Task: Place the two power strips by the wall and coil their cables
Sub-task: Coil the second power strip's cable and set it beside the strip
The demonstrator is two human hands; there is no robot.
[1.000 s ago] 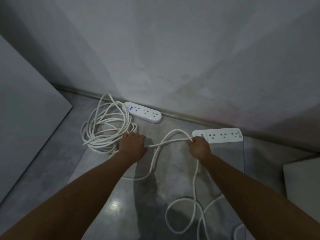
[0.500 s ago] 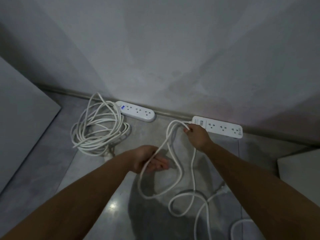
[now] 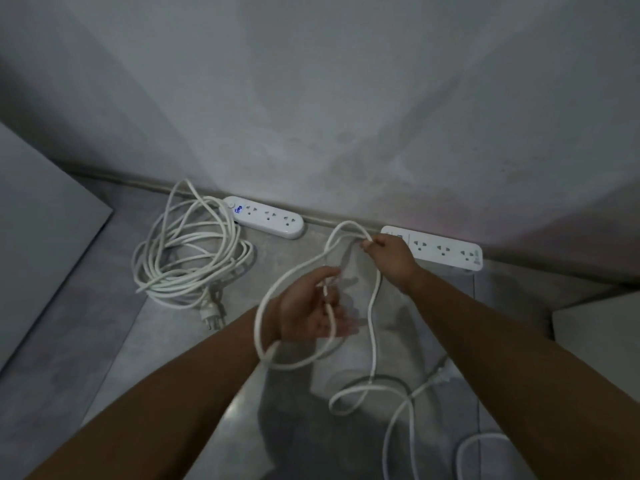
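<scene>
A single head-worn wide-angle camera looks forward and steeply down from above the person's forearms, toward the seam where the floor (image 3: 194,348) meets the wall (image 3: 346,98). It sits close: both arms run in from the bottom edge, and the wall fills the upper half. Straight lines bow near the frame edges. No second view shares the scene.

Hands (image 3: 391,259) apparently looping white cable (image 3: 374,306).

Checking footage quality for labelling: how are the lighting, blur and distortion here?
Head view: dim and grey; wide-angle bending curves the wall; left hand motion-blurred at the fingers; right power strip sharp; small glare patch on the floor.
</scene>
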